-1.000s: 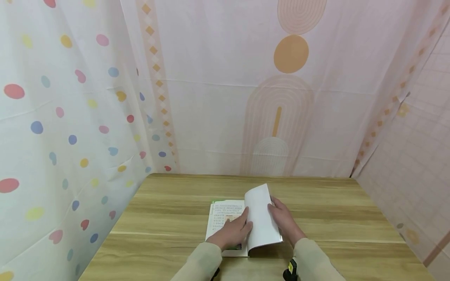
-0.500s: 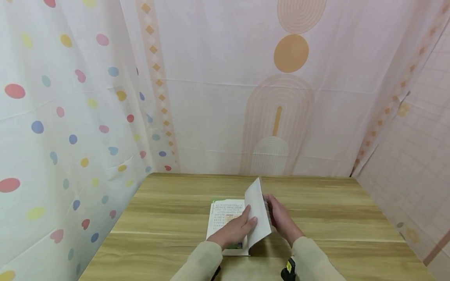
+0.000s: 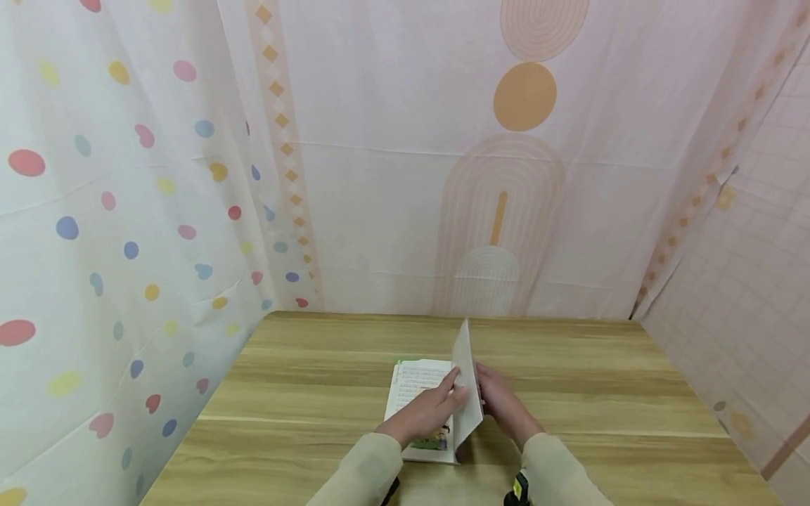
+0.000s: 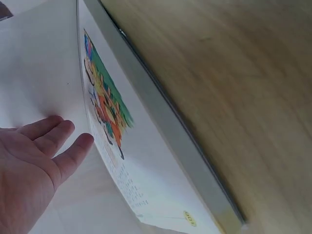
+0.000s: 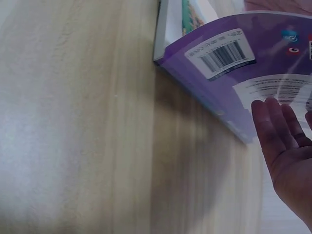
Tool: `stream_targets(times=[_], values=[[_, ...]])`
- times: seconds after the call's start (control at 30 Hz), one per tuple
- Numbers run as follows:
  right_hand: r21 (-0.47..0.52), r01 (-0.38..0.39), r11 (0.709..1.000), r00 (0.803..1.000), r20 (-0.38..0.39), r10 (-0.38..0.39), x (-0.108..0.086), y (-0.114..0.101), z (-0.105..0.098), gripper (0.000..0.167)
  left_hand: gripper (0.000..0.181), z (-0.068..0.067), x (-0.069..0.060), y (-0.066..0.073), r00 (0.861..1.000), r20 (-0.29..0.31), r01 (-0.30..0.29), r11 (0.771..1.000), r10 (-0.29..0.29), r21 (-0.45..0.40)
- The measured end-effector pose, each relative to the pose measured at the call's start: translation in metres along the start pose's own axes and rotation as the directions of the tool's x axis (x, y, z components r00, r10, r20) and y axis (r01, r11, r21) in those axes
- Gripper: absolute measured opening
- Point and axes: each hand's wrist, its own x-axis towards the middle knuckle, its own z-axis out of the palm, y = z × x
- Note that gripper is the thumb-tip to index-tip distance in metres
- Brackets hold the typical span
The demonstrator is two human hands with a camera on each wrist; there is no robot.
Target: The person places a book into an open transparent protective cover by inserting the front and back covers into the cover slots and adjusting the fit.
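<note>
An open book [image 3: 414, 383] lies on the table, its printed page with a coloured picture [image 4: 105, 92] facing up. Its back cover [image 3: 468, 414] stands nearly upright; the outside is purple with a barcode [image 5: 224, 56], the inside plain white. My left hand [image 3: 424, 413] reaches over the page, loosely extended fingertips at the white inner side of the cover. On the other side, my right hand [image 3: 506, 406] has its fingers extended against the purple face, as the right wrist view shows. The cover stands between the two hands and hides part of the right fingers in the head view.
The wood-grain table [image 3: 304, 393] spreads around the book on all sides. A patterned curtain [image 3: 380, 211] hangs behind its far edge, and a dotted curtain [image 3: 126, 281] runs along the left. Black wrist gear [image 3: 517, 490] shows under the right sleeve.
The cover has swung up from leaning right to nearly upright. My right hand has gone from holding its edge to lying against its outer face. The book has slid slightly right.
</note>
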Motion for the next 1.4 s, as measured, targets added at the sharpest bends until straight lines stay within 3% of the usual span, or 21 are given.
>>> stream_targets(times=[0.43, 0.73, 0.9, 1.13, 1.2, 1.4], values=[[-0.1, 0.056, 0.993, 0.998, 0.035, -0.053, -0.007, 0.015, 0.008, 0.046, 0.076, -0.002, 0.005, 0.004, 0.997, -0.078, -0.019, 0.997, 0.013, -0.079], [-0.306, 0.168, 0.937, 0.986, 0.07, -0.154, -0.009, 0.02, 0.02, 0.034, 0.073, -0.012, 0.002, 0.004, 0.992, -0.128, -0.014, 0.996, 0.002, -0.094], [-0.468, 0.216, 0.857, 0.976, 0.084, -0.2, -0.012, 0.024, 0.025, 0.041, 0.076, -0.018, 0.0, 0.003, 0.991, -0.133, -0.007, 0.994, -0.007, -0.107], [-0.613, 0.285, 0.737, 0.958, 0.148, -0.247, -0.01, 0.029, 0.026, 0.042, 0.076, -0.021, -0.001, -0.002, 0.988, -0.154, 0.003, 0.993, -0.021, -0.114], [-0.652, 0.298, 0.698, 0.954, 0.171, -0.247, -0.009, 0.029, 0.026, 0.04, 0.075, -0.022, -0.002, -0.003, 0.987, -0.159, 0.009, 0.991, -0.03, -0.132], [-0.723, 0.299, 0.623, 0.954, 0.203, -0.222, -0.01, 0.03, 0.025, 0.038, 0.065, -0.025, -0.003, -0.01, 0.983, -0.176, 0.014, 0.986, -0.043, -0.165]])
